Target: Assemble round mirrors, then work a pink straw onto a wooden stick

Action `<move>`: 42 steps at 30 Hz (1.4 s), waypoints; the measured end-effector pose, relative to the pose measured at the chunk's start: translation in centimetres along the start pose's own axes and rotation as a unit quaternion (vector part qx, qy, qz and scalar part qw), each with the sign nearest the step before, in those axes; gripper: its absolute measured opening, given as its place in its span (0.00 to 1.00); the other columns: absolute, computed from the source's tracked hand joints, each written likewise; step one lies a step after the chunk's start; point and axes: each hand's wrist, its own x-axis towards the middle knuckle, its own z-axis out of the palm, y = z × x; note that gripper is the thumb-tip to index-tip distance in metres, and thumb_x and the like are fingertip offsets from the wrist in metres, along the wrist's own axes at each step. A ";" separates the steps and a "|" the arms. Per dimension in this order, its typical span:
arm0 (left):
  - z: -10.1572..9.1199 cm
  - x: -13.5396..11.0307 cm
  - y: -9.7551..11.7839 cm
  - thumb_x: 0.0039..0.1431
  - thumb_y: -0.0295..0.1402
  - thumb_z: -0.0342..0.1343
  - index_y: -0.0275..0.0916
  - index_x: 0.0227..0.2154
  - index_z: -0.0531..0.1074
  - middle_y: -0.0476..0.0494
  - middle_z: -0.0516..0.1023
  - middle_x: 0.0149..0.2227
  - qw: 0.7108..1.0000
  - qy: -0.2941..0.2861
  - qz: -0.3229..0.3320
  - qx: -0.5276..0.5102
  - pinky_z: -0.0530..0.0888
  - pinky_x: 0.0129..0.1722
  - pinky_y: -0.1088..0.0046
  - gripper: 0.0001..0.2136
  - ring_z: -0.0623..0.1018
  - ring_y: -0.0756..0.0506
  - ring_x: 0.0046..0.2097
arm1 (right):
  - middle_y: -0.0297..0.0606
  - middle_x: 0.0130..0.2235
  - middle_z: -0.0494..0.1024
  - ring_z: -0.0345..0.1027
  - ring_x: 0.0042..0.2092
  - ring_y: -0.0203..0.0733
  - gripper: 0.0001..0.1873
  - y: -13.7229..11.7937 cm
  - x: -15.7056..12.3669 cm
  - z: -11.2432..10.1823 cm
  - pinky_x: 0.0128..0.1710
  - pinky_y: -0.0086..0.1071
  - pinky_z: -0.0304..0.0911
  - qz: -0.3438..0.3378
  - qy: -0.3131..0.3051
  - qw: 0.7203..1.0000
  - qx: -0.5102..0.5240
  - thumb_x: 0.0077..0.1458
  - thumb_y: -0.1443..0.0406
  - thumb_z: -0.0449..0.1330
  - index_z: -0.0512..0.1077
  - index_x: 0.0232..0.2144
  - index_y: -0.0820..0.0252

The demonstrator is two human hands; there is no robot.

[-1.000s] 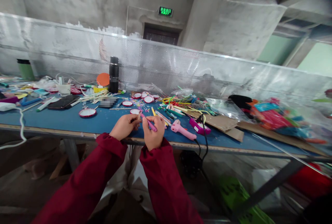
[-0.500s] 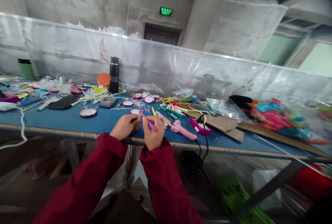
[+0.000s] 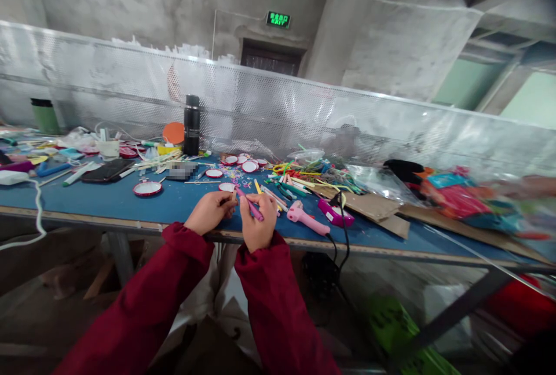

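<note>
My right hand (image 3: 259, 224) is closed around a pink marker pen (image 3: 254, 210), which tilts up toward the left. My left hand (image 3: 211, 211) is beside it above the table's front edge, fingers pinched on a small light-coloured piece too tiny to name. The pen's upper end meets or nearly meets that piece; the exact contact cannot be told. Just behind the hands lie a round red-rimmed white lid (image 3: 226, 187) and several loose markers (image 3: 274, 197). To the right rests a pink glue gun (image 3: 307, 219) with a black cord.
On the blue table (image 3: 182, 204) stand a black bottle (image 3: 191, 125) and more lids (image 3: 147, 188). A purple box (image 3: 335, 212), flat cardboard (image 3: 376, 204) and plastic bags (image 3: 463, 195) lie rightward. A phone (image 3: 107, 170) lies left. What looks like another person's blurred hand (image 3: 527, 187) is at far right.
Both my hands stay nearly in place, the pen still in the right one. At the far right, a blurred skin-toned shape has come in over the bags.
</note>
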 end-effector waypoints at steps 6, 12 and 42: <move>-0.1 -0.1 0.2 0.62 0.40 0.50 0.38 0.24 0.68 0.51 0.71 0.22 1.000 0.003 0.002 0.002 0.65 0.28 0.76 0.14 0.70 0.51 0.26 | 0.33 0.31 0.77 0.69 0.36 0.40 0.08 0.1 0.0 0.1 0.48 0.38 0.59 0.001 0.003 1.000 -0.004 0.59 0.62 0.61 0.70 0.29 0.57; 0.0 0.0 0.0 0.62 0.41 0.51 0.38 0.24 0.68 0.51 0.71 0.22 1.000 0.001 -0.002 -0.010 0.64 0.27 0.76 0.14 0.70 0.51 0.26 | 0.33 0.30 0.78 0.69 0.36 0.39 0.08 0.1 0.0 0.1 0.48 0.38 0.59 -0.002 0.001 1.000 0.002 0.59 0.63 0.61 0.69 0.28 0.57; -0.1 -0.1 0.2 0.62 0.40 0.51 0.38 0.25 0.69 0.51 0.72 0.23 1.000 0.000 0.005 -0.006 0.66 0.28 0.76 0.14 0.71 0.50 0.26 | 0.34 0.31 0.78 0.70 0.36 0.40 0.08 0.1 0.0 0.0 0.47 0.38 0.60 0.002 0.000 1.000 0.001 0.59 0.62 0.61 0.70 0.29 0.56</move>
